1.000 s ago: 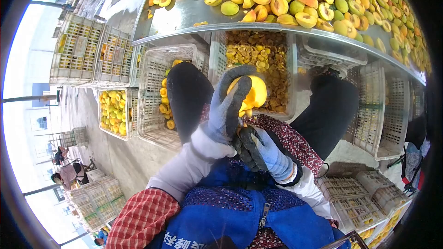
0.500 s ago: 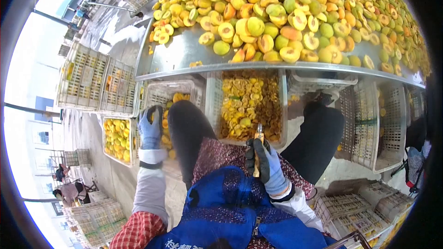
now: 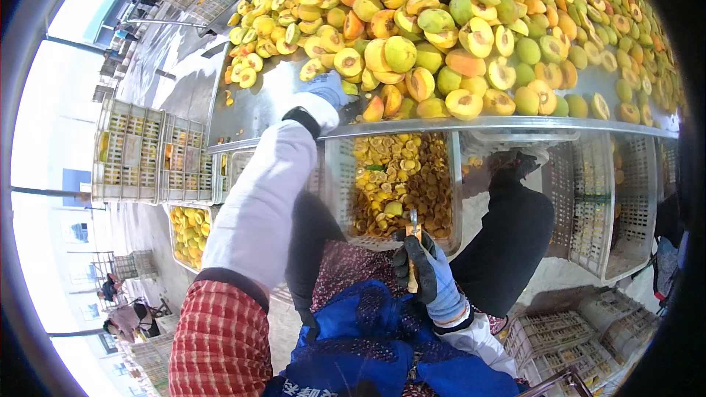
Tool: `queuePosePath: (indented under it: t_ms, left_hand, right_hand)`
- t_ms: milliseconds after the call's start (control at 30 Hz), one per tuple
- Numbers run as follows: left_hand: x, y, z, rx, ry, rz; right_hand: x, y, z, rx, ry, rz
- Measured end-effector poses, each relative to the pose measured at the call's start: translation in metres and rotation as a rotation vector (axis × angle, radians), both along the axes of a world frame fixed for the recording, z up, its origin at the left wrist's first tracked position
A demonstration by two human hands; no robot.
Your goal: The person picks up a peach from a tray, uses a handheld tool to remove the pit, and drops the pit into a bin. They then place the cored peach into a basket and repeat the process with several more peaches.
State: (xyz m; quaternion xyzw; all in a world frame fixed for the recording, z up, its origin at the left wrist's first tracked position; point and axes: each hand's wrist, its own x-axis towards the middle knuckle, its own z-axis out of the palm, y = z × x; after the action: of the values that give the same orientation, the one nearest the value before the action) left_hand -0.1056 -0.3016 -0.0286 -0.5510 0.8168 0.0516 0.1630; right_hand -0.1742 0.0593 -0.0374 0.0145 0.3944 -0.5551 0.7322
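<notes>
My left hand [image 3: 326, 91], in a grey-blue glove, reaches over the metal table [image 3: 276, 95] to the near edge of a heap of halved yellow peaches [image 3: 463, 104]. Its fingertips are among the nearest halves, and I cannot make out whether they grip one. My right hand [image 3: 434, 268], in a blue glove with dark fingers, is closed around a short wooden-handled tool with a metal tip [image 3: 413, 250], held upright above my lap. Just beyond it stands a crate [image 3: 340, 176] containing peach pits and scraps [image 3: 390, 176].
Stacked plastic crates [image 3: 129, 151] stand to the left, near a crate of yellow peaches [image 3: 190, 231]. Upright crates [image 3: 614, 198] and lower crates [image 3: 562, 342] are on the right. The table's front edge [image 3: 515, 125] runs above my knees. Another person [image 3: 132, 321] is far left.
My left hand has moved from the crate beside my left knee up and rightward onto the table, at the peach halves. My right hand still holds the tool, almost unmoved.
</notes>
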Motion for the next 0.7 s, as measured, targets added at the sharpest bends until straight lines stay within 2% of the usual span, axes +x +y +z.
queuePosePath:
  t_ms: [67, 133, 167, 200, 233, 267, 300, 367, 433, 500, 567, 633, 667, 700]
  left_hand:
    - [0.012, -0.016, -0.003, 0.169, 0.160, -0.088]
    - [0.022, 0.002, 0.004, 0.292, 0.556, -0.016]
    - [0.023, 0.030, 0.023, 0.329, 0.785, -0.005]
    - [0.023, 0.064, 0.049, 0.661, 1.086, 0.144]
    - [0.041, 0.079, 0.034, 0.828, 1.311, 0.237]
    - [0.048, 0.110, 0.049, 0.916, 1.312, 0.291]
    - [0.048, 0.139, 0.045, 0.997, 1.500, 0.318]
    - [0.056, 0.185, 0.041, 1.121, 1.605, 0.440]
    - [0.041, 0.222, 0.057, 1.076, 1.750, 0.517]
    - [0.049, 0.234, 0.048, 1.149, 1.801, 0.506]
    - [0.050, 0.246, 0.044, 1.221, 1.861, 0.482]
    - [0.044, 0.259, 0.046, 0.885, 1.800, 0.512]
    - [0.043, 0.264, 0.053, 0.570, 1.608, 0.128]
    - [0.044, 0.268, 0.054, 0.569, 1.614, 0.126]
  right_hand:
    - [-0.003, 0.000, -0.002, 0.007, 0.030, 0.003]
    - [-0.006, -0.002, -0.003, -0.003, 0.067, -0.055]
    - [-0.007, -0.004, -0.003, -0.011, 0.086, -0.088]
    - [-0.011, -0.005, -0.003, -0.001, 0.060, -0.071]
    - [-0.011, -0.007, -0.003, 0.007, 0.054, -0.070]
    - [-0.010, -0.006, -0.003, -0.024, 0.096, -0.069]
    - [-0.008, -0.004, -0.003, -0.055, 0.140, -0.066]
    - [0.001, 0.004, -0.004, -0.131, 0.164, -0.077]
    - [0.016, 0.013, -0.003, -0.303, 0.205, -0.105]
    - [0.021, 0.016, 0.002, -0.306, 0.243, -0.125]
    - [0.023, 0.022, -0.005, -0.504, 1.168, -0.027]
    - [0.022, 0.022, 0.004, -0.462, 1.093, -0.058]
    - [0.021, 0.023, 0.012, -0.495, 1.221, -0.083]
    - [0.020, 0.024, 0.017, -0.528, 1.349, -0.111]
